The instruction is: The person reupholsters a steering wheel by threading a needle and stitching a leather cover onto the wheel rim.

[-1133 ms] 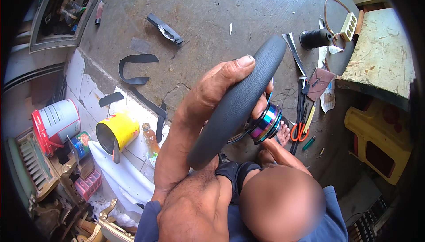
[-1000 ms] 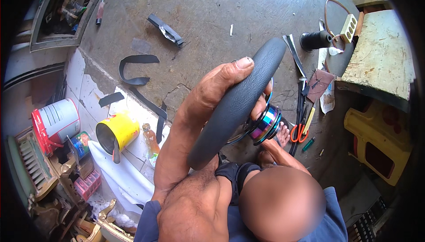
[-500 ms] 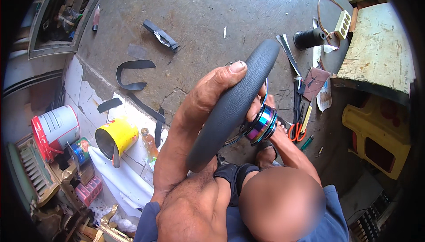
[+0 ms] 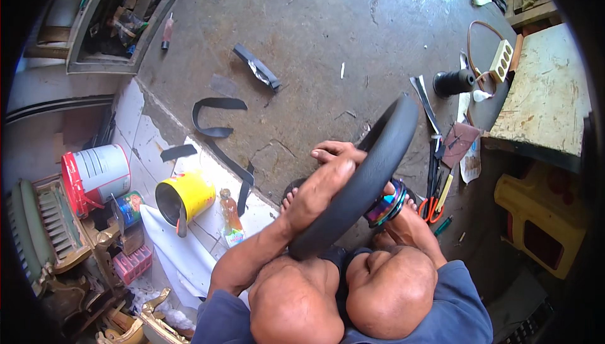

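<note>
A steering wheel with a black leather-like rim stands tilted on edge over my knees. Its hub has a shiny rainbow-coloured metal finish. My left hand is closed on the left side of the rim, with the thumb lying along it. From the lower right, my right forearm passes behind the hub. The fingers of my right hand show beyond the rim, bent together just above my left hand. Rim and left hand cover the rest of the right hand, and what its fingers hold cannot be made out.
Dark strips lie on the concrete floor. Right of the wheel are orange-handled scissors, a black thread spool and a power strip. A yellow can, a bottle and a white bucket stand left.
The wheel has come lower and slightly right in view. My left hand has moved down with it. My right-hand fingers, earlier behind the rim near the hub, now show on its left side.
</note>
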A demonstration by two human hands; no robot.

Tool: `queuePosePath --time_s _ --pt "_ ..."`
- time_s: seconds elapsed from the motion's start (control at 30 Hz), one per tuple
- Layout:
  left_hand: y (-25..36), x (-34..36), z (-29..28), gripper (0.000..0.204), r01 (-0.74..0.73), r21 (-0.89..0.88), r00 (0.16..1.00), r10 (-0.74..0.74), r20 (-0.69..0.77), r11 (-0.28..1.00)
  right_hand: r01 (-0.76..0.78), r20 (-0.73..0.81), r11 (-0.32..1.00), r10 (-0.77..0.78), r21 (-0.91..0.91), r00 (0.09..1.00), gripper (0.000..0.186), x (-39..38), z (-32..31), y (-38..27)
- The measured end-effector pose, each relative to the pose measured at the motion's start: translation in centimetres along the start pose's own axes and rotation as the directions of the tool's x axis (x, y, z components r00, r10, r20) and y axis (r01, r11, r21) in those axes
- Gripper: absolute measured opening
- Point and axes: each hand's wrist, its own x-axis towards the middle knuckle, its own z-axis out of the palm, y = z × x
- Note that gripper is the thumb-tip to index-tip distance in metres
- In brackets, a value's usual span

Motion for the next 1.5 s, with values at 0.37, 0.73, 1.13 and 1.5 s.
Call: queuePosePath --time_s 0.37,0.73,1.13,1.5 --pt "-2.2 -0.7 1.5 0.037 -0.172 -0.085 0.842 0.191 0.504 0.981 -0.093 0.120 0.975 0.069 0.201 0.990 0.028 3.9 -3.7 0.6" --pt "-8.5 3.3 -6.0 0.024 0.126 0.187 0.888 -0.027 -0.459 0.974 0.061 0.130 0.993 -0.074 0.104 0.989 0.023 3.8 -5.5 -2.4" --pt "8.6 4.6 -33.5 0.030 0.156 0.749 0.605 0.538 -0.588 0.644 -0.177 0.234 0.981 0.156 0.074 0.960 0.043 -2.5 -9.1 -0.1" --pt "24.5 0.1 -51.6 0.032 0.541 0.631 0.786 0.601 -0.145 -0.556 -0.089 -0.139 0.730 -0.008 -0.678 0.990 0.033 -9.3 -6.0 2.4"
